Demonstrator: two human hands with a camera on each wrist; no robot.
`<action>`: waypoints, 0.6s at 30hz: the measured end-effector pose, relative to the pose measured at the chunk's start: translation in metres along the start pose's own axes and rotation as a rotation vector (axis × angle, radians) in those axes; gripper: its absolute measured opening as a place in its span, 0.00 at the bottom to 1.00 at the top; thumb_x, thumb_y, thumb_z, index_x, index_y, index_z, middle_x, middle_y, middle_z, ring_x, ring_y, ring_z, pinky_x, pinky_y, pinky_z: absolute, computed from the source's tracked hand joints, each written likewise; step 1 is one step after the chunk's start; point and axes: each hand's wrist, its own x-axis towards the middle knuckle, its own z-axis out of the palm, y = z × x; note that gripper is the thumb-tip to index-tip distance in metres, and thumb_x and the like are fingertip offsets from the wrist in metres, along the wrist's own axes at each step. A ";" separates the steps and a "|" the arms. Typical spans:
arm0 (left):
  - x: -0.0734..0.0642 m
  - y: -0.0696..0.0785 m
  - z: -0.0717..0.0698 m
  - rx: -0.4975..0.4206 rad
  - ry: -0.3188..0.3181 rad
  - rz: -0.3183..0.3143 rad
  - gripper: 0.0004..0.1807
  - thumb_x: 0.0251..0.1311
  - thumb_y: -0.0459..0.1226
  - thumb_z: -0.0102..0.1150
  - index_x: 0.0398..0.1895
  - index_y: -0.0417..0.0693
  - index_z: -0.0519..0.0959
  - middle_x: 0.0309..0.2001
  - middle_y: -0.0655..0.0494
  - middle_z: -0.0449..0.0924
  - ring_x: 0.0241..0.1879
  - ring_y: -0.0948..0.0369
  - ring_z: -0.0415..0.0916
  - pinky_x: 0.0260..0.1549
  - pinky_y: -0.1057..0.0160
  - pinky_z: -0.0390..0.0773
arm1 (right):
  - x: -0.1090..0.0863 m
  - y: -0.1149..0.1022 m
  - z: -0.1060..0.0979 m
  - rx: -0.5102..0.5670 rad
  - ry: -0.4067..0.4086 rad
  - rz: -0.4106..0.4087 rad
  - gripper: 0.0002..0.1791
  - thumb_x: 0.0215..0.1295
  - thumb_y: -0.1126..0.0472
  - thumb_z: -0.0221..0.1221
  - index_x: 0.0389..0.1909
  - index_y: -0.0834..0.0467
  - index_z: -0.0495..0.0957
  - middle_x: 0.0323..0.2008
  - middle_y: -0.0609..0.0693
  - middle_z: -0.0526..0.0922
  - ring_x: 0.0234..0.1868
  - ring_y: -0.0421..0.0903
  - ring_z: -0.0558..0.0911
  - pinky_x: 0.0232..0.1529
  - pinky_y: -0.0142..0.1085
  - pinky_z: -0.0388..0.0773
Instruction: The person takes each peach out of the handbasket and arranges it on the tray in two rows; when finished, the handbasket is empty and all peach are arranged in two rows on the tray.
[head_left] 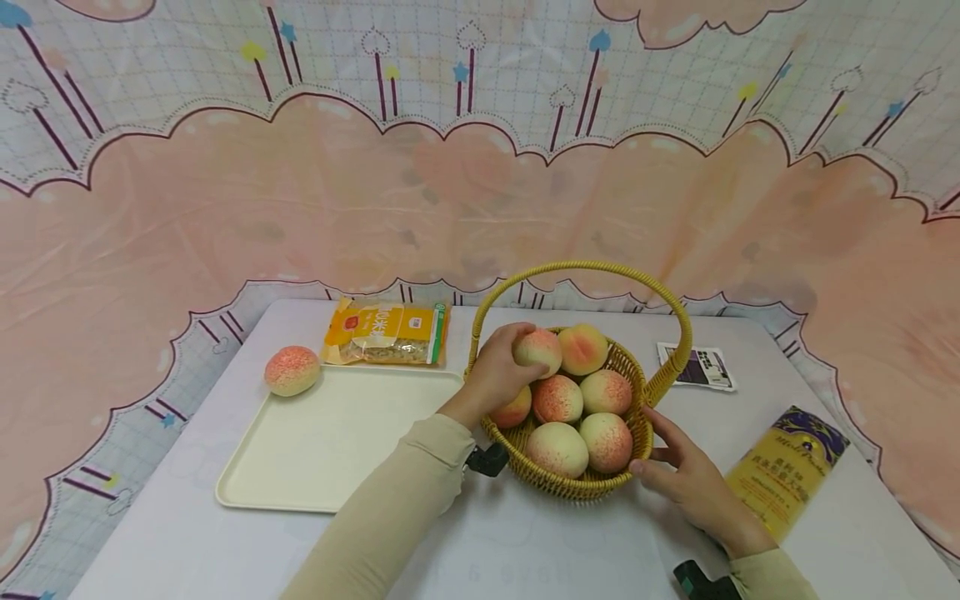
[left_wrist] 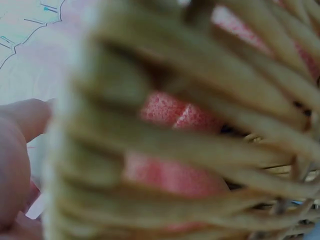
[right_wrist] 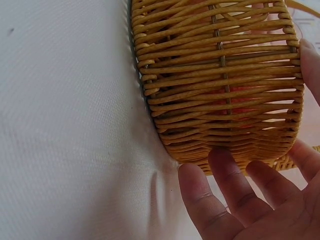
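A yellow wicker basket (head_left: 577, 487) with a tall hoop handle holds several peaches, pale with red speckles or orange. Over its back left part my left hand (head_left: 498, 371) grips a pale pink peach (head_left: 542, 350) between thumb and fingers. In the left wrist view blurred wicker (left_wrist: 100, 140) covers most of the picture, with red peach skin (left_wrist: 170, 175) behind it. My right hand (head_left: 693, 479) rests against the basket's right side, thumb and fingers spread. In the right wrist view its fingers (right_wrist: 235, 185) lie relaxed, tips at the wicker wall (right_wrist: 225, 100).
A cream tray (head_left: 322, 442) lies left of the basket, with one peach (head_left: 292, 371) at its back left corner. Behind the tray is a yellow food bag (head_left: 386, 333). To the right lie a small white and purple packet (head_left: 697, 367) and a gold and blue packet (head_left: 787, 471).
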 end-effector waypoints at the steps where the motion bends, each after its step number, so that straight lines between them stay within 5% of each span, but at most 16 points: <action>1: -0.001 0.000 0.000 0.000 -0.002 0.005 0.34 0.62 0.41 0.68 0.71 0.48 0.68 0.70 0.49 0.64 0.66 0.52 0.66 0.61 0.51 0.71 | 0.000 0.000 0.000 0.002 0.000 0.004 0.45 0.69 0.61 0.63 0.79 0.60 0.48 0.74 0.71 0.53 0.56 0.61 0.76 0.42 0.43 0.78; 18: -0.023 0.012 -0.005 -0.037 -0.059 0.126 0.34 0.60 0.39 0.70 0.69 0.47 0.69 0.67 0.51 0.70 0.65 0.54 0.67 0.59 0.53 0.73 | 0.000 0.000 0.001 0.027 -0.001 -0.010 0.44 0.69 0.62 0.62 0.79 0.61 0.48 0.74 0.71 0.53 0.56 0.61 0.76 0.42 0.39 0.79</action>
